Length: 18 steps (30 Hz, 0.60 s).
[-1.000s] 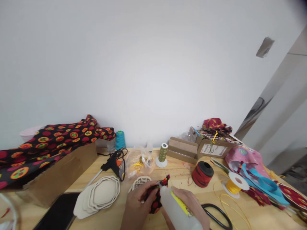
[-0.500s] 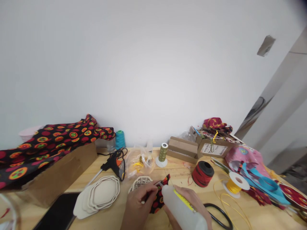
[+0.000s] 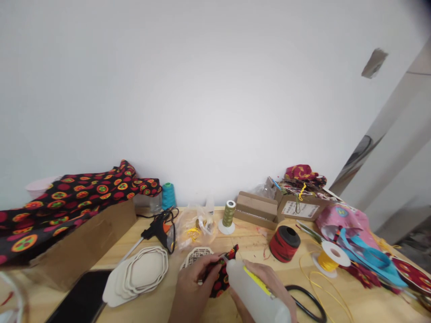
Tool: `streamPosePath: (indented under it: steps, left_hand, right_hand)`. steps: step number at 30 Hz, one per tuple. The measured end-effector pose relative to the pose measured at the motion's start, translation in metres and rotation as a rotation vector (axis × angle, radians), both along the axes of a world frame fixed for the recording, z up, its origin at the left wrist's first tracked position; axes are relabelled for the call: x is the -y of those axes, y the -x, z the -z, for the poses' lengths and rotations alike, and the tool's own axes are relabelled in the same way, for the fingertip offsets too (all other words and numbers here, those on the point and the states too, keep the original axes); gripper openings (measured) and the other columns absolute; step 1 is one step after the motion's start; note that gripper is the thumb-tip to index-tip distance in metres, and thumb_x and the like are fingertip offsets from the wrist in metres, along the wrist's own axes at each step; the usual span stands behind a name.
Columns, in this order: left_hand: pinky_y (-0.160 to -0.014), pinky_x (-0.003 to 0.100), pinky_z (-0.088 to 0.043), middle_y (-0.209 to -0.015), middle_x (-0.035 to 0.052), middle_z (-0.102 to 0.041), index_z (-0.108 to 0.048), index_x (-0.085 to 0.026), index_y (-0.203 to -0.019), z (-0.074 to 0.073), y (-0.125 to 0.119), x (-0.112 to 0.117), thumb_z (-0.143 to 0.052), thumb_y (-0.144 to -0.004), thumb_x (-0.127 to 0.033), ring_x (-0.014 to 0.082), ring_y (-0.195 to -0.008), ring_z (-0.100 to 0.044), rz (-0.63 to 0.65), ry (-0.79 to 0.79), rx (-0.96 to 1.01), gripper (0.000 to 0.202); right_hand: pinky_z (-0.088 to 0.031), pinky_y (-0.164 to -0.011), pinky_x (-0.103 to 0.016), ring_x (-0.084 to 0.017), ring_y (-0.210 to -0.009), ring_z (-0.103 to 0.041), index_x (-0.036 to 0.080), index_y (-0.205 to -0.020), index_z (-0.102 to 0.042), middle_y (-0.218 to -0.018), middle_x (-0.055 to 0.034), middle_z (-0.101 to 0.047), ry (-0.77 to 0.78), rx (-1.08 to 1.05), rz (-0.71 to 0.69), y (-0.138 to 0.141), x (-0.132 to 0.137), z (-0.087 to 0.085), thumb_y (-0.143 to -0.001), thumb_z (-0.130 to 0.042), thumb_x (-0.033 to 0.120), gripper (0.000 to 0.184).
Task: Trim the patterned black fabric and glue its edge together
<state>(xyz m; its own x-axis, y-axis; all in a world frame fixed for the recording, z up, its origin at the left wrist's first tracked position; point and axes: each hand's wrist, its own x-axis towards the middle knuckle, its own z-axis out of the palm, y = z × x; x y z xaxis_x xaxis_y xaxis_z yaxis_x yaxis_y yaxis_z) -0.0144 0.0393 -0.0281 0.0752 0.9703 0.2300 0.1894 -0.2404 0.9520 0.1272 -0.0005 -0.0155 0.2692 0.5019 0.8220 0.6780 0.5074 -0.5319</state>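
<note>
My left hand pinches the edge of a small piece of black fabric with red and orange round prints. In my right hand is a translucent white squeeze bottle with a yellow label, tilted so its thin nozzle meets the fabric by my left fingertips. Partly hidden behind my left hand lies a pale cut-out lattice piece. Left of it is a stack of pale scalloped blanks. A black handle loop lies right of my right hand.
A glue gun, a plastic bag and an olive thread spool stand behind my hands. Rightward are a red and black spool and a yellow cord spool. At left, printed cloth drapes a cardboard box near a phone.
My left fingertips have shifted slightly at the fabric's edge, next to the nozzle. The bottle has barely moved, and the other things lie as before.
</note>
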Motion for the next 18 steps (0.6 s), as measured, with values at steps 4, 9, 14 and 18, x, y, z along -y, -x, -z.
streamPosePath:
  steps: [4,9,14,18]
  left_hand:
    - [-0.071,0.026,-0.053,-0.089,0.0005,-0.072,-0.064,-0.025,-0.086,0.0017,-0.0004,-0.0022,-0.058,-0.071,-0.028,0.0179,-0.08,-0.066,0.019,0.041,0.056,0.016]
    - [-0.076,0.028,-0.052,-0.091,0.0026,-0.073,-0.062,-0.023,-0.088,0.003,0.0001,-0.0029,-0.06,-0.069,-0.025,0.0197,-0.086,-0.065,0.012,0.068,0.109,0.019]
    - [-0.077,0.03,-0.052,-0.092,0.0042,-0.072,-0.061,-0.022,-0.089,0.002,0.0003,-0.0019,-0.058,-0.07,-0.023,0.0201,-0.087,-0.065,0.026,0.083,0.133,0.019]
    - [-0.077,0.031,-0.053,-0.092,0.0039,-0.072,-0.061,-0.022,-0.089,0.0018,0.0005,-0.0017,-0.058,-0.07,-0.024,0.0202,-0.087,-0.065,0.039,0.072,0.126,0.02]
  right_hand:
    - [-0.046,-0.059,-0.026,-0.018,-0.066,-0.061,0.024,-0.094,-0.06,-0.075,-0.0021,-0.066,0.065,0.078,-0.061,-0.0026,0.0012,0.001,-0.064,-0.064,0.032,0.031]
    - [-0.046,-0.063,-0.025,-0.016,-0.072,-0.062,0.027,-0.1,-0.057,-0.079,0.0005,-0.066,0.105,0.112,-0.12,-0.0048,0.0029,0.0027,-0.066,-0.063,0.03,0.034]
    - [-0.047,-0.058,-0.026,-0.018,-0.066,-0.061,0.024,-0.094,-0.059,-0.075,-0.0018,-0.065,0.055,0.018,-0.158,-0.0007,-0.0003,0.002,-0.058,-0.066,0.024,0.037]
    - [-0.048,-0.055,-0.025,-0.018,-0.06,-0.061,0.021,-0.084,-0.064,-0.072,-0.0031,-0.066,0.135,-0.136,-0.163,0.005,-0.0017,-0.0048,-0.054,-0.067,0.023,0.031]
